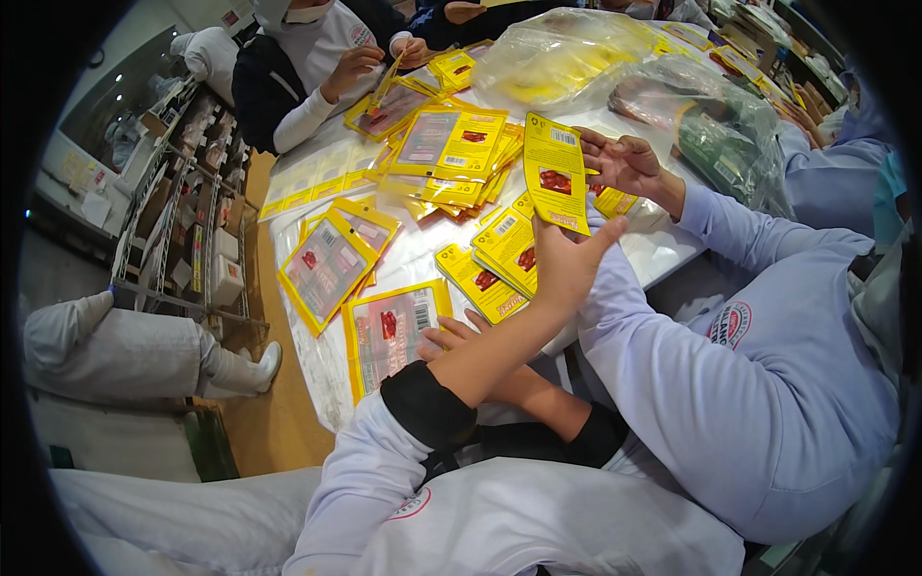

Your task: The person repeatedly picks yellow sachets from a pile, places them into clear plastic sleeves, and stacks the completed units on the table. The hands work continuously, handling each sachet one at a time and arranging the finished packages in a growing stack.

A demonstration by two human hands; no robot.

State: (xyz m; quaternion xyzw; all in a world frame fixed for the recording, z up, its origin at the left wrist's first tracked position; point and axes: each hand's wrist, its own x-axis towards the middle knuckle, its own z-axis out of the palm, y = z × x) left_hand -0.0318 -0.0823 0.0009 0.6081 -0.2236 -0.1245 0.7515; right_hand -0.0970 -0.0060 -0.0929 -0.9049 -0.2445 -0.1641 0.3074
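Holding: the left hand (567, 264) is pinched closed on the lower end of a yellow packet (555, 173), which stands upright above the table, well in from its near edge.
Right hand (453, 336): crossed under the left forearm, fingers stretched out flat at the near edge of the table, gripping nothing; its palm is hidden by that forearm.
Nearest the right hand: a flat pouch (389, 331) with a yellow border and clear face, just beside the fingertips.
Neighbour's hand (622, 163): a person in a pale blue sleeve reaches in from the right, fingers at the lifted packet's right edge.
In the way: the left forearm covers part of the right hand, and the neighbour's arm and body fill the right side.
Around: a loose stack of small packets (499, 254) below the lifted one, a fanned heap of packets (451, 154) in the middle, and another bordered pouch (327, 264) to the left.
Further off: big clear bags (562, 62) bulging with goods, and a person in white (317, 67) handling packets at the far end.
Surface: a table (672, 245) under clear plastic sheeting.
Room: a wire shelf rack (187, 221) with boxes on the left, standing on a tan floor (274, 422).
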